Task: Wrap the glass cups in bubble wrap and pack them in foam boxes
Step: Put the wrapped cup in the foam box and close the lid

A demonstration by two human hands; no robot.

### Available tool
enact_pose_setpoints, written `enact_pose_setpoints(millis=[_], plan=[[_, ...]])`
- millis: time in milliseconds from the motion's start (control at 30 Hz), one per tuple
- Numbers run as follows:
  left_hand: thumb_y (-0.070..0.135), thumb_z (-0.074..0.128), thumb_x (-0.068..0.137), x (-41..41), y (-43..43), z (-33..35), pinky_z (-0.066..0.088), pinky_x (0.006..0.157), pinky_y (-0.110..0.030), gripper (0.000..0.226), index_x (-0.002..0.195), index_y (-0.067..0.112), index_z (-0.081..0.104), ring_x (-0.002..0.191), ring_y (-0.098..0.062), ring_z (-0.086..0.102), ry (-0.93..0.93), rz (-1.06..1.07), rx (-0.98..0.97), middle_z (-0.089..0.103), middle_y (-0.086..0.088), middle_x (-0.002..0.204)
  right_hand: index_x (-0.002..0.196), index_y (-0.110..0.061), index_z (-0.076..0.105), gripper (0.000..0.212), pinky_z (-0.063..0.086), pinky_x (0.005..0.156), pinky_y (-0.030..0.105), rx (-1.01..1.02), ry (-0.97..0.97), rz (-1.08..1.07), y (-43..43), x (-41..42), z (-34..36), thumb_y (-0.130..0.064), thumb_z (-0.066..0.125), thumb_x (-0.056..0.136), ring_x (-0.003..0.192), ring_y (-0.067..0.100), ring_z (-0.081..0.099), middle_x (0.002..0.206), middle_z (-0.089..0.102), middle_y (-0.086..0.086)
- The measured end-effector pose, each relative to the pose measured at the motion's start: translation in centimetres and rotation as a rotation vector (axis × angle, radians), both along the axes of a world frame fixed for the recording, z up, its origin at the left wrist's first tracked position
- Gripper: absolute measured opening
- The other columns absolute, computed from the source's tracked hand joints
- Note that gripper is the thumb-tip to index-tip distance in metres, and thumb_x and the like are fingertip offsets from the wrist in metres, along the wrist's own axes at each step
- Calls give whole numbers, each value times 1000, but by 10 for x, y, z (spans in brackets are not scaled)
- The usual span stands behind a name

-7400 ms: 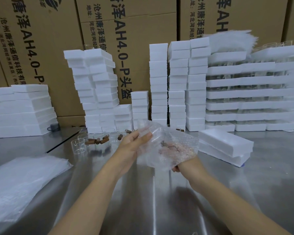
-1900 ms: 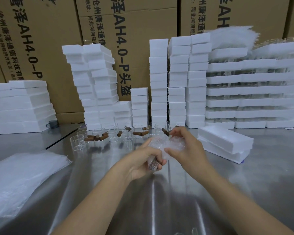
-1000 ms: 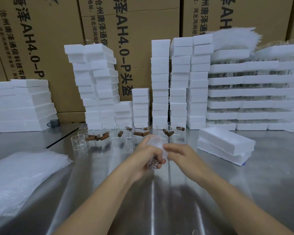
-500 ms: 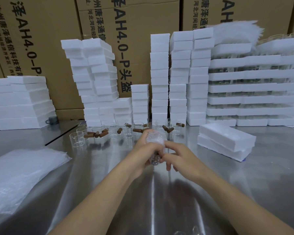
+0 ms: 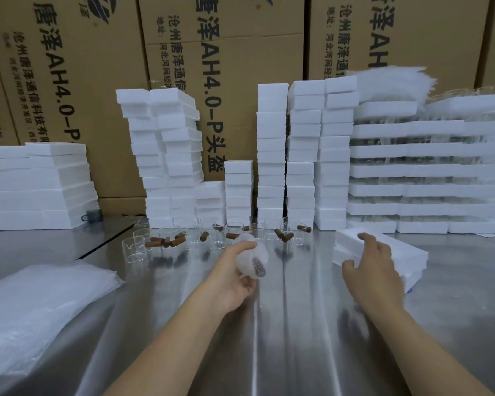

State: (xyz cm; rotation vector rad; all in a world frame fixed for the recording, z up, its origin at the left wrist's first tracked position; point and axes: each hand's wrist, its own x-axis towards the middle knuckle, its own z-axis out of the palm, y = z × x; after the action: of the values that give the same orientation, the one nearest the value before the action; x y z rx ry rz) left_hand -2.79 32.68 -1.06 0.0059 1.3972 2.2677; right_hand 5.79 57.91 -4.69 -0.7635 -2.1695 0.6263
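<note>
Along the far side of the scene, brown cardboard cartons (image 5: 77, 90) printed with dark lettering form a wall, and in front of them white foam boxes (image 5: 272, 155) are stacked in uneven columns from far left to far right. Below these spreads the shiny metal table (image 5: 269, 338), which fills the near half of the view. At near left a pile of bubble wrap sheets (image 5: 37, 307) lies flat on the table. At right, a foam box with its lid (image 5: 406, 252) sits apart from the stacks, nearer than them. Along the foot of the stacks stands a row of bare glass cups (image 5: 133, 247) with small brown cylinders (image 5: 180, 240) scattered among them.

The right hand (image 5: 369, 267) is spread open with fingers apart, holding nothing, its fingertips over the near left edge of the lone foam box; whether they touch it is unclear. The left hand (image 5: 235, 270) is closed around the wrapped cup (image 5: 253, 260), a small bundle of bubble wrap raised above the table centre, its dark end facing the camera. The bundle is well to the left of the right hand and of the lone box, just nearer than the row of cups.
</note>
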Motion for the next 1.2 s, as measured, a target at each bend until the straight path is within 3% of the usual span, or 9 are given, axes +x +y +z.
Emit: enact_pose_setpoints(millis=[133,300,433,633,700,867,1000,1100,1200], plan=[[27,68,90,-5,-4,4,51,67,-33,50,137,9,61,85,-29,63,-23,8,169,65,-18,115,146,-26,43,58,45,69,43,1,58,-3,2,0,-1,-16,59,92,103,34,55,145,44,10],[9,74,90,-10,-4,2,64,88,-39,41,129,11,63,91,-32,74,60,34,202,68,-18,118,149,-34,36,62,43,70,42,-79,42,-45,13,2,-4,-19,59,93,106,35,57,154,35,6],[5,84,74,-10,-4,1,59,103,-41,55,126,9,64,110,-31,73,120,7,188,69,-17,129,145,-33,40,54,46,69,43,-39,62,-66,18,4,-5,-15,55,96,101,33,58,141,45,6],[9,82,81,-17,-6,5,61,84,-27,36,116,9,71,91,-14,79,222,90,252,82,-8,115,123,-28,63,27,43,76,34,54,174,252,-7,-6,7,-16,62,99,86,13,60,100,62,-8],[14,84,77,-17,-9,9,56,80,-23,46,121,15,70,88,-11,78,243,117,276,81,-2,111,117,-28,65,21,45,74,32,52,157,360,-26,-9,9,-17,65,99,80,3,60,89,63,-12],[19,84,88,-18,-12,11,41,74,-24,43,126,27,66,87,-11,60,212,170,173,74,7,110,103,-42,62,15,48,73,31,122,6,409,-46,-5,10,-29,61,98,79,2,57,94,64,-19],[23,85,86,-17,-12,8,39,72,-24,44,127,28,67,81,-10,61,218,171,151,73,8,107,83,-38,60,4,50,64,30,100,-87,307,-42,0,10,-41,56,82,72,4,60,83,67,-22],[27,87,85,-17,-11,6,44,76,-27,49,130,30,68,81,-10,65,224,160,136,77,11,96,105,-41,53,25,45,69,31,30,-20,326,-37,-4,5,-39,65,83,92,6,59,107,61,-22],[26,87,85,-17,-11,3,46,81,-29,59,139,28,64,88,-14,65,239,140,130,77,7,106,152,-31,34,80,45,103,42,-135,60,371,-37,-12,0,-32,79,85,132,24,47,144,48,-5]])
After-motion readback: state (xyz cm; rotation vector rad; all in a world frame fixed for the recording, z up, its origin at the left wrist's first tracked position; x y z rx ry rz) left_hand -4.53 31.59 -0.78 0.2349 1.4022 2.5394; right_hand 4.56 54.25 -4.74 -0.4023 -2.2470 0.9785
